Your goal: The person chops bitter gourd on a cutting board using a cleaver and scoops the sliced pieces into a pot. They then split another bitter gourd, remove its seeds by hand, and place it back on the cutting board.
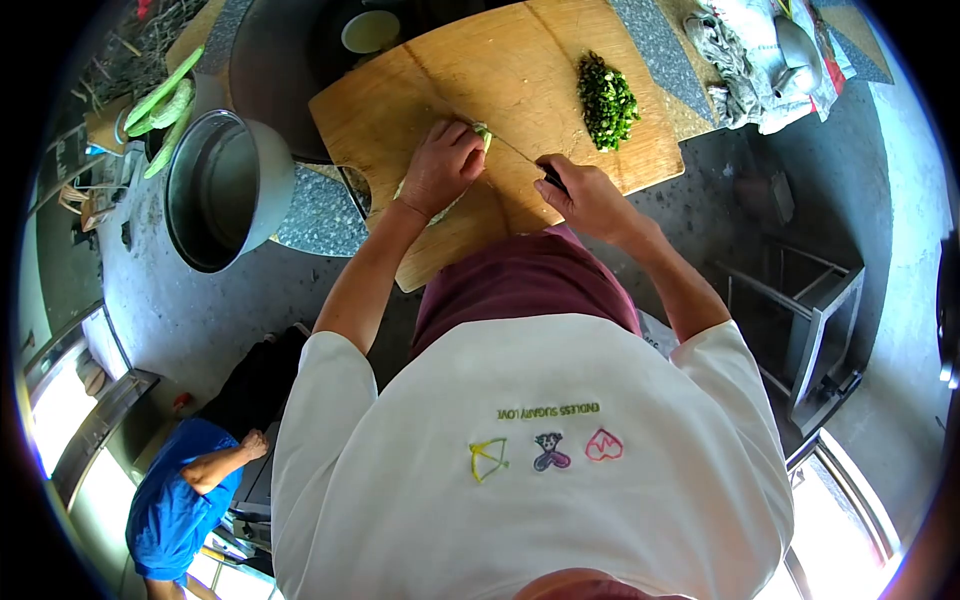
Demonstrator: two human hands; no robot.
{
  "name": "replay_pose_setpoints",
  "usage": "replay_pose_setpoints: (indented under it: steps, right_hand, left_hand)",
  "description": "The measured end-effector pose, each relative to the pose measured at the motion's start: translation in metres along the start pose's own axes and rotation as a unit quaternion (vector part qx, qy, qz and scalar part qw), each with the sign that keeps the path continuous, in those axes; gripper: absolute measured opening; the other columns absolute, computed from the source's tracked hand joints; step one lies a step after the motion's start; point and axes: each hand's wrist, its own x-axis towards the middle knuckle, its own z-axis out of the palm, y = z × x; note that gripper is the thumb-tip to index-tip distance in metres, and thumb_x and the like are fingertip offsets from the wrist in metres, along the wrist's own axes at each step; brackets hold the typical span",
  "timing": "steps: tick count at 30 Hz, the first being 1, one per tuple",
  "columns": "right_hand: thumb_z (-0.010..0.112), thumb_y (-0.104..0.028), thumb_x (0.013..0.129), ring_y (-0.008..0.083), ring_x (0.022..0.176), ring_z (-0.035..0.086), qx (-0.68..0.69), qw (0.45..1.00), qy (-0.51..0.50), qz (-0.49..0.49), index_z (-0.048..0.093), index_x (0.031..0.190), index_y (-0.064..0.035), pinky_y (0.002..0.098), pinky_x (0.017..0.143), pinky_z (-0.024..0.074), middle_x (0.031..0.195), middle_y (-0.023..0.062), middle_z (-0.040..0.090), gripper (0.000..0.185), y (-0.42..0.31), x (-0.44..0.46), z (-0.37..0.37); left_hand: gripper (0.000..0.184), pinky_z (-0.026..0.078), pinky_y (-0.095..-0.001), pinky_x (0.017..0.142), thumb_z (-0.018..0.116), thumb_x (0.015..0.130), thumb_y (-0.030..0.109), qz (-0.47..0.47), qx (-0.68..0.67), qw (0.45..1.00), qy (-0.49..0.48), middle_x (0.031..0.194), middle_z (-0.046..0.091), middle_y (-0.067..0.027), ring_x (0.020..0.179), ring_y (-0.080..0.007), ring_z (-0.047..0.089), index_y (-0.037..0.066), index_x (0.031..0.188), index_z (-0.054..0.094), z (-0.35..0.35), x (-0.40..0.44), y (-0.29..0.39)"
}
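Right hand (592,202) holds one knife (552,178), left hand (443,168) one green vegetable (486,138)

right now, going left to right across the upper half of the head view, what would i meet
metal pot → left hand → black knife handle → chopped greens → grey rag

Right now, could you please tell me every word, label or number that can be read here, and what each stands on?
"ENDLESS SUGARY LOVE": on the white T-shirt, upside down in this view.
Marks on the pale item beside the dark red trousers: too small to read.
No other text is legible.
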Motion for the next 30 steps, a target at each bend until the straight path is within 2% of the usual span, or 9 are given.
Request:
replay_pose_setpoints:
  steps: [6,10,13,16,18,24,30]
  right_hand:
    - [0.05,-0.02,0.086,0.0402,0.064,0.056,-0.026,0.996,-0.052,0.062,0.043,0.091,-0.0014,0.0465,0.055,0.0428,0.067,0.0224,0.056,0.021,-0.008,0.005,0.004]
    - [0.05,-0.019,0.085,0.0401,0.063,0.055,-0.012,0.999,-0.026,0.041,0.042,0.09,-0.0017,0.0471,0.054,0.042,0.064,0.0218,0.055,0.019,-0.001,0.006,0.012]
    - [0.05,-0.018,0.085,0.0401,0.062,0.055,-0.023,0.997,-0.057,0.042,0.042,0.09,-0.0017,0.0476,0.054,0.0413,0.062,0.0215,0.054,0.019,-0.01,0.009,-0.001]
    - [0.05,-0.017,0.085,0.0405,0.06,0.055,-0.015,0.995,-0.087,0.053,0.045,0.099,-0.0009,0.0449,0.053,0.042,0.064,0.0231,0.055,0.022,-0.02,0.005,-0.014]
    - [0.05,-0.019,0.085,0.0403,0.062,0.055,-0.042,0.993,-0.1,0.053,0.041,0.091,-0.0015,0.0467,0.054,0.0414,0.063,0.0215,0.054,0.02,-0.021,0.005,-0.014]
    - [0.051,-0.018,0.084,0.0399,0.064,0.056,-0.04,0.998,-0.05,0.029,0.042,0.092,-0.0008,0.0459,0.055,0.0425,0.066,0.0228,0.056,0.021,-0.005,0.01,0.003]
    - [0.05,-0.017,0.084,0.0413,0.064,0.055,-0.029,0.995,-0.086,0.048,0.042,0.09,-0.0004,0.0465,0.055,0.042,0.065,0.0235,0.055,0.02,-0.016,0.007,-0.01]
  left_hand:
    - [0.011,0.045,-0.0373,0.073,0.06,0.07,0.007,-0.004,-0.019,1.0,0.012,0.085,0.055,-0.0091,0.082,-0.029,0.051,0.006,0.08,0.056,-0.001,0.001,-0.001]
    - [0.014,0.045,-0.0382,0.072,0.059,0.071,0.006,-0.005,-0.035,0.999,0.0,0.086,0.056,-0.0107,0.081,-0.0308,0.052,0.005,0.084,0.056,0.001,0.002,-0.002]
    - [0.014,0.045,-0.0378,0.072,0.058,0.071,0.006,0.006,-0.032,0.999,0.013,0.086,0.056,-0.0104,0.081,-0.0305,0.052,0.005,0.085,0.055,0.002,-0.001,-0.004]
    - [0.015,0.045,-0.0373,0.073,0.058,0.072,0.007,0.008,-0.042,0.999,0.012,0.087,0.056,-0.0104,0.083,-0.0301,0.052,0.006,0.086,0.056,0.003,-0.001,-0.004]
    - [0.014,0.046,-0.0372,0.072,0.058,0.072,0.007,0.011,-0.031,0.999,0.014,0.087,0.056,-0.0098,0.082,-0.0295,0.052,0.006,0.085,0.055,0.002,0.001,-0.005]
    - [0.011,0.048,-0.0362,0.066,0.06,0.072,0.005,-0.003,-0.011,0.999,0.031,0.084,0.056,-0.0087,0.079,-0.0282,0.055,0.006,0.082,0.055,0.0,-0.001,0.001]
    - [0.013,0.049,-0.0344,0.066,0.06,0.071,0.004,0.009,-0.014,0.999,0.044,0.084,0.057,-0.0076,0.079,-0.0273,0.055,0.008,0.083,0.058,0.002,-0.001,0.001]
